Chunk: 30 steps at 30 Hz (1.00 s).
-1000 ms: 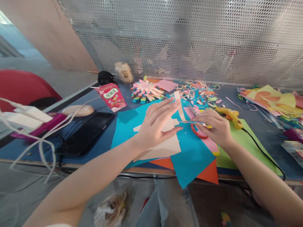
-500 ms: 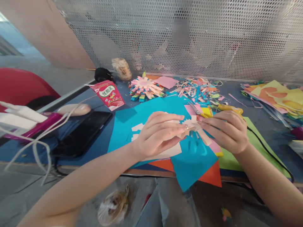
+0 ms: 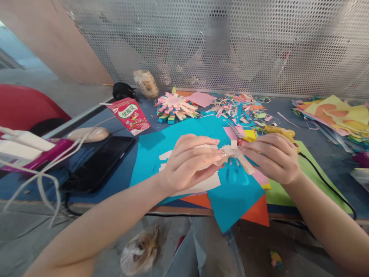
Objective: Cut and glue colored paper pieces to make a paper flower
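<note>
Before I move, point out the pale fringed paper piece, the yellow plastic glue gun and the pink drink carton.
Pale fringed paper piece (image 3: 234, 151), head view: its middle, where the strips meet.
Yellow plastic glue gun (image 3: 280, 131), head view: its body.
Pink drink carton (image 3: 132, 116), head view: its printed front.

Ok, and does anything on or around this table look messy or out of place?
Yes. Loose paper scraps lie strewn in a heap at the back of the table, and corners of the blue paper and orange paper stick out past its front edge, askew. A small colourful bit lies on the floor.
</note>
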{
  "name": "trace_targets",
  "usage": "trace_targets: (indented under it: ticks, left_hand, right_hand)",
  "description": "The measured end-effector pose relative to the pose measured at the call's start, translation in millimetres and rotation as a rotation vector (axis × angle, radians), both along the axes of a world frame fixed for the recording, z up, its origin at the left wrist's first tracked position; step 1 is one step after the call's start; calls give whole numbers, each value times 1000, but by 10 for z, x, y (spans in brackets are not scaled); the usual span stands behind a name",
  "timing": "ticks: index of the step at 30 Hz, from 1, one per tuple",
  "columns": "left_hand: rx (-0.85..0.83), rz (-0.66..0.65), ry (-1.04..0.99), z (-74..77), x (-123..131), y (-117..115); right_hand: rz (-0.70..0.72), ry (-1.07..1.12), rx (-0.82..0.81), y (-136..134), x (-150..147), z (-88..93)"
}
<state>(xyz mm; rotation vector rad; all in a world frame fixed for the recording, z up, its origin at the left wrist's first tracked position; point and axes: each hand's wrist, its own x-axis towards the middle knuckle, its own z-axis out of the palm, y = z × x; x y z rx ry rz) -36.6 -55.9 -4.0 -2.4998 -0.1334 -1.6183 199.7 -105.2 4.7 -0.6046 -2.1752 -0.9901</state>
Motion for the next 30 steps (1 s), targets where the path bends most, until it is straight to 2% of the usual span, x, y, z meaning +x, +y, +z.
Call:
trace_targets:
  ticks: [10, 16, 18, 20, 22, 27, 30]
  left_hand:
    - [-28, -62, 25, -48, -3, 28]
    - [-18, -46, 16, -37, -5, 24]
    - [-65, -40, 15, -42, -1, 19]
    - [-213, -52, 1, -58, 11, 25]
    - [-446, -96, -47, -84, 33, 50]
    - [-1119, -339, -70, -138, 114, 136]
    - [-1399, -384, -71, -135, 142, 155]
  right_hand:
    - [-16, 6, -35, 0, 1, -19]
    - [-14, -2, -45, 3, -4, -19]
    - [-7, 15, -72, 13, -6, -34]
    - [21, 83, -174, 22, -30, -49]
    - [60, 236, -352, 28, -80, -63]
    - [-7, 787, -908, 46, -228, -116]
    - [16, 1012, -1254, 75, -265, -160]
